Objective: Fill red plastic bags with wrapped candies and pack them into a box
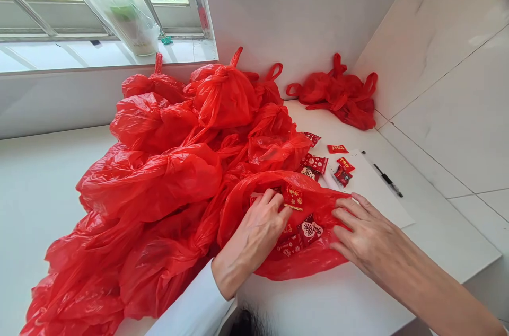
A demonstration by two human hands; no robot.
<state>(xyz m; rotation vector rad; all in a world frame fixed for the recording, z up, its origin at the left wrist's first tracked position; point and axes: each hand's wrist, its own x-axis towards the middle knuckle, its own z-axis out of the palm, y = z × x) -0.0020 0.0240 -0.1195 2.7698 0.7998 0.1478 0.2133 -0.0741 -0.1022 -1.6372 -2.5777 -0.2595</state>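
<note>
Open red bag (318,201) ×1; packets inside (312,230) ≥4; loose packets (338,149) ≥5; pen (388,180) ×1 | bag thin, glossy, mouth gaping, on surface (47,177) beside knotted bags (226,95) | left hand (254,224): fingers curled over packets, grip unclear | right hand (366,235): fingers pinching bag's rim

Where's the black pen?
Right side of the head view: the pen lies along the right edge of the white paper, left of the tiled wall.
</note>
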